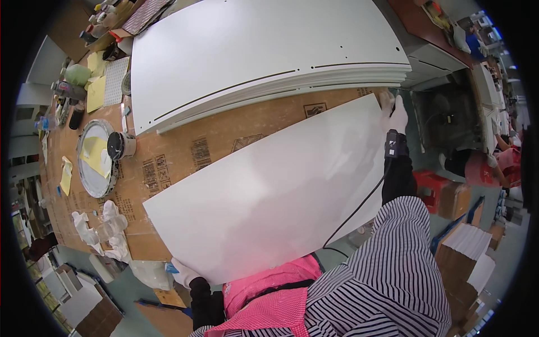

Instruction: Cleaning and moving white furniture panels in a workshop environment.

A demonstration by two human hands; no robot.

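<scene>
A long white panel [269, 185] lies slanted in front of me, its near edge against my pink apron. My right hand [397, 117], in a white glove, grips the panel's far right corner, its fingers partly hidden. At the near left edge of the panel is my left hand [184, 273], also gloved in white. Its fingers are closed around a small blue piece [170, 268], and the hand touches the panel's edge. Beyond the panel rests a stack of white panels [269, 45] with a dark groove and small holes along the near side of the top one.
Brown cardboard [185, 160] covers the table. On the left stand a round lid [92, 182] with yellow paper, a black-capped tub [120, 146] and crumpled white gloves [112, 224]. A black cable runs from a wrist device [395, 144] across the panel. A red stool [429, 188] stands to the right.
</scene>
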